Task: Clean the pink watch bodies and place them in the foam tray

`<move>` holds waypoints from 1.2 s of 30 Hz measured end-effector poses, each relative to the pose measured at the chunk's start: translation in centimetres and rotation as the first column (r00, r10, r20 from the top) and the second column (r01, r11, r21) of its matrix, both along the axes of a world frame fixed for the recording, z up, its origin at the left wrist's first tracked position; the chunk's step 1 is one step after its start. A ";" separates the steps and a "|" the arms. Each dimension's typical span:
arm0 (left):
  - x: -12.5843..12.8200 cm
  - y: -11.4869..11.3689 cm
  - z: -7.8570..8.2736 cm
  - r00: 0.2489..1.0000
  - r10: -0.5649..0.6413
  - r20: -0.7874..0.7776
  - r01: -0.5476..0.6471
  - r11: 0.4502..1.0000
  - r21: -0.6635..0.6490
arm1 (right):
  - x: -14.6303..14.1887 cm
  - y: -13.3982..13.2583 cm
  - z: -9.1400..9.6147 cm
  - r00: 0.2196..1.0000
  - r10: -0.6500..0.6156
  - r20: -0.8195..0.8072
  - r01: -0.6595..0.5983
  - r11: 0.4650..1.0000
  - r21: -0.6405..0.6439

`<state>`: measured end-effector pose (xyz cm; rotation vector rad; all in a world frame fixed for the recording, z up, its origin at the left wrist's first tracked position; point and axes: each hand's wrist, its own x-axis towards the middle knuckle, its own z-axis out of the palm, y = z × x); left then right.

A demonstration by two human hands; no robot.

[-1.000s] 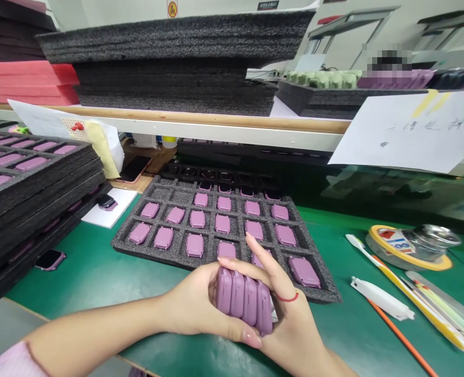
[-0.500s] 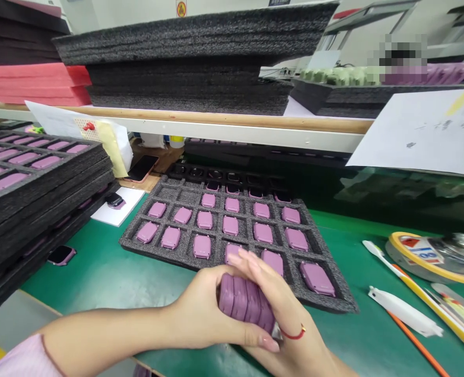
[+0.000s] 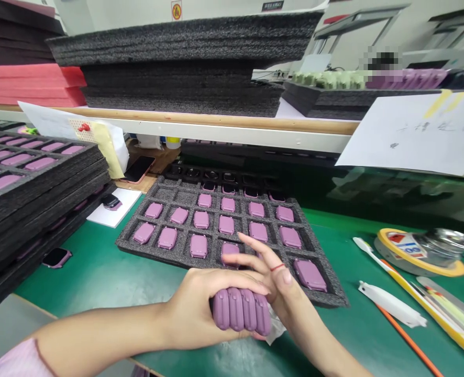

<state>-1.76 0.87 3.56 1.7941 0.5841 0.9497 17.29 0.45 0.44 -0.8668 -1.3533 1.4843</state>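
My left hand (image 3: 195, 309) is wrapped round a row of several purple watch cases (image 3: 242, 310) held side by side just above the green mat. My right hand (image 3: 273, 280) rests against the far side of that row, fingers partly stretched out, with a scrap of clear film under it. Just behind both hands lies a grey foam tray (image 3: 177, 196) with purple cases (image 3: 226, 224) in most of its pockets; a few back pockets at the left are bare.
A stack of foam trays with purple cases (image 3: 28, 178) stands at the left. Loose watches (image 3: 57, 256) lie by it. At the right are a tape roll with a metal dish (image 3: 424, 248), a toothbrush (image 3: 377, 259), white tweezers (image 3: 391, 303) and rulers. A shelf overhead carries foam sheets (image 3: 177, 57).
My right hand has opened and slid from the top of the stack to its far side. My left hand has tilted the row of cases lower.
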 end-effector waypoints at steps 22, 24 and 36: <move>0.3 -0.5 -1.3 1.000 -0.003 -0.015 0.000 0.975 -0.222 | -1.4 -2.0 0.4 0.871 -0.417 0.261 0.208 0.794 0.571; 0.5 -0.3 -0.4 0.992 -0.059 0.109 0.105 0.863 -0.495 | -1.1 -1.9 0.6 0.881 -0.396 0.260 0.172 0.779 0.603; 1.2 -0.1 -0.1 0.987 -0.007 0.160 0.107 0.768 -0.632 | -1.2 -1.5 0.9 0.871 -0.354 0.341 0.031 0.732 0.680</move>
